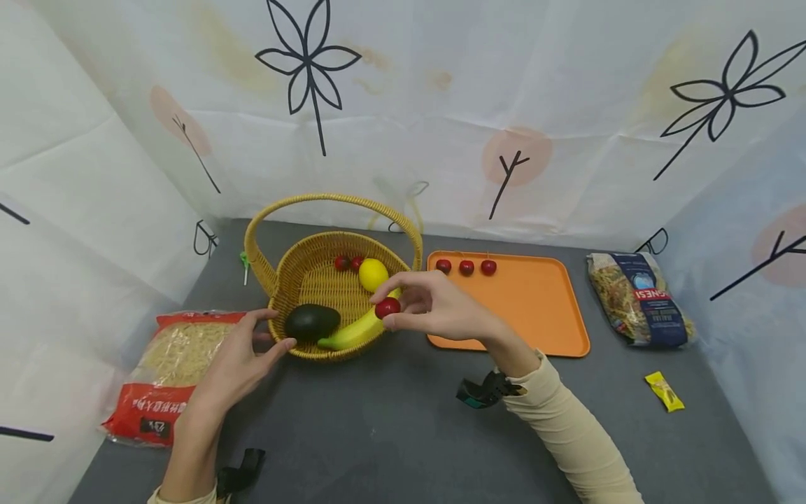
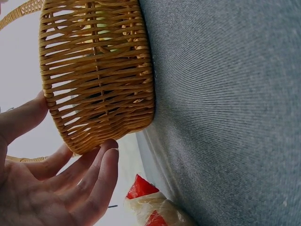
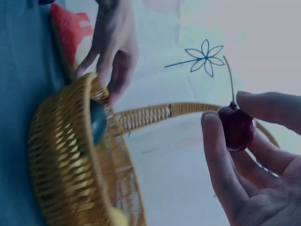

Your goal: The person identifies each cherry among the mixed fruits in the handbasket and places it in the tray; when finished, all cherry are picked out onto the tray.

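Observation:
My right hand (image 1: 434,304) pinches a dark red cherry (image 3: 236,128) between thumb and fingertips, its thin green stem sticking up. In the head view this hand is over the right side of a yellow wicker basket (image 1: 315,241), above a banana (image 1: 355,332). The basket also holds a dark green avocado (image 1: 311,322), a lemon (image 1: 373,275) and two small red fruits (image 1: 342,263) at the back. At the basket's left side, my left hand (image 1: 236,367) grips it, thumb at the rim and fingers against the woven wall (image 2: 99,89).
An orange tray (image 1: 522,301) right of the basket carries three cherries (image 1: 466,267) along its back edge. A red noodle bag (image 1: 170,371) lies at the left. On the right are a pasta bag (image 1: 639,297) and a small yellow packet (image 1: 664,390). The basket's tall handle (image 1: 334,199) arches up behind.

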{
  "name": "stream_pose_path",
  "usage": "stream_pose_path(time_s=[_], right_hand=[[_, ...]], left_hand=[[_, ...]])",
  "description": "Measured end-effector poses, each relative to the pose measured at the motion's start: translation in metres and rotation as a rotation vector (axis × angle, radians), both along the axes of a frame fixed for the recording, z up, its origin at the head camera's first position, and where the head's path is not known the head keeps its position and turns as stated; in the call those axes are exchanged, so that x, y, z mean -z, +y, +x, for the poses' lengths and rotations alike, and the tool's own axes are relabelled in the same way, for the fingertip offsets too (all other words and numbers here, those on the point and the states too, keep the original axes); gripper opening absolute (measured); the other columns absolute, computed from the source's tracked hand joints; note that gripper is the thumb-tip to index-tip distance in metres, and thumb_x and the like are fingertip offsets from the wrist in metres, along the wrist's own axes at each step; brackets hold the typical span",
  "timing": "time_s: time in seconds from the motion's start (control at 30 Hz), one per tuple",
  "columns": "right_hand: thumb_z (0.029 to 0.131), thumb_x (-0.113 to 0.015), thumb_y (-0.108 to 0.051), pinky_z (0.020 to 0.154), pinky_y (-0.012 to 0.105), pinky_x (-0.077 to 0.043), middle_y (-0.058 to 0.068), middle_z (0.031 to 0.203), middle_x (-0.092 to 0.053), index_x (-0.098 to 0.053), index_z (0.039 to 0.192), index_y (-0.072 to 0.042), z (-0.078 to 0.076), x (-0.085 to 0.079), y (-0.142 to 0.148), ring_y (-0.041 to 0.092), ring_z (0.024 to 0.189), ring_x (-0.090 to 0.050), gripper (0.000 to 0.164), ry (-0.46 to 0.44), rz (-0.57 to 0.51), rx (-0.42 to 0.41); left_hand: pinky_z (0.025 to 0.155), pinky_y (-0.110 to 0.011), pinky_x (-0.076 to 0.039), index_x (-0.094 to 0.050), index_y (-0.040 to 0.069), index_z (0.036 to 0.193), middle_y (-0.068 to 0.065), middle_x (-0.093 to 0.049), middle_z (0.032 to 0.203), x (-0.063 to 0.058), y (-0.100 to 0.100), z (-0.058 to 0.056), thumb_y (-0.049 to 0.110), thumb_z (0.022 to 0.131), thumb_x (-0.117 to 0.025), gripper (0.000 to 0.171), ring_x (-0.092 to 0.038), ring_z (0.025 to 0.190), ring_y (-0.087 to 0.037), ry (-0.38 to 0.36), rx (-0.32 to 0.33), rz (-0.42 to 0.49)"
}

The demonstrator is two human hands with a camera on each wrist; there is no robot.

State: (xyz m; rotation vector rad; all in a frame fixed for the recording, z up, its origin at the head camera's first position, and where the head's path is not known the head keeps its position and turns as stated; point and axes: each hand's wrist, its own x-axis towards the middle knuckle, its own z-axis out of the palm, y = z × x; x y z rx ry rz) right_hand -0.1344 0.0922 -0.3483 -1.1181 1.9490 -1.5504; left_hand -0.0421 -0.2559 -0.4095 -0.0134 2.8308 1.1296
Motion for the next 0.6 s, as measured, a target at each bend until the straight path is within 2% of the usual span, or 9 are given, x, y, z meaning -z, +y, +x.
stream_pose_path(time_s=[0.13,0.27,0.33,0.5,0.6], right_hand=[[0.099,-0.079,-0.006,0.084,0.031,-0.066,0.016,0.117,-0.069,-0.068,0.123,0.000,0.003,0.009,0.022,0.018,0.090,-0.073,0.028,0.026,0.008,0.057],[0.097,-0.081,-0.006,0.088,0.032,-0.066,0.016,0.121,-0.065,-0.070,0.119,-0.001,0.002,0.024,0.043,0.018,0.092,-0.072,0.026,0.030,0.002,0.129],[0.098,-0.080,-0.006,0.090,0.032,-0.066,0.018,0.124,-0.066,-0.070,0.123,0.000,0.001,0.032,0.052,0.016,0.094,-0.072,0.027,0.022,0.001,0.163],[0.106,-0.065,0.000,0.098,0.041,-0.066,0.038,0.133,-0.061,-0.062,0.140,0.009,-0.007,0.051,0.073,0.026,0.106,-0.080,0.035,-0.062,-0.071,0.173],[0.108,-0.062,0.001,0.101,0.042,-0.064,0.043,0.135,-0.061,-0.059,0.144,0.010,-0.013,0.062,0.083,0.034,0.113,-0.080,0.038,-0.119,-0.069,0.205]], left_hand=[[0.098,-0.065,-0.059,-0.044,-0.004,0.155,-0.034,-0.051,0.155,0.000,0.000,-0.001,0.036,0.103,-0.076,0.073,-0.066,0.129,-0.051,0.002,0.001,-0.002],[0.098,-0.064,-0.059,-0.045,-0.004,0.155,-0.034,-0.053,0.153,-0.001,0.000,-0.001,0.035,0.104,-0.076,0.072,-0.067,0.129,-0.051,0.005,0.002,-0.001],[0.098,-0.064,-0.059,-0.045,-0.004,0.155,-0.034,-0.053,0.153,-0.002,0.001,-0.001,0.035,0.104,-0.076,0.072,-0.067,0.129,-0.051,0.004,0.002,0.001],[0.101,-0.066,-0.058,-0.045,-0.004,0.155,-0.034,-0.053,0.154,-0.003,0.002,0.000,0.034,0.103,-0.077,0.071,-0.066,0.130,-0.051,-0.004,-0.004,0.006],[0.101,-0.066,-0.057,-0.045,-0.004,0.155,-0.034,-0.053,0.154,-0.003,0.002,0.000,0.034,0.103,-0.077,0.072,-0.066,0.130,-0.051,-0.007,-0.006,0.006]])
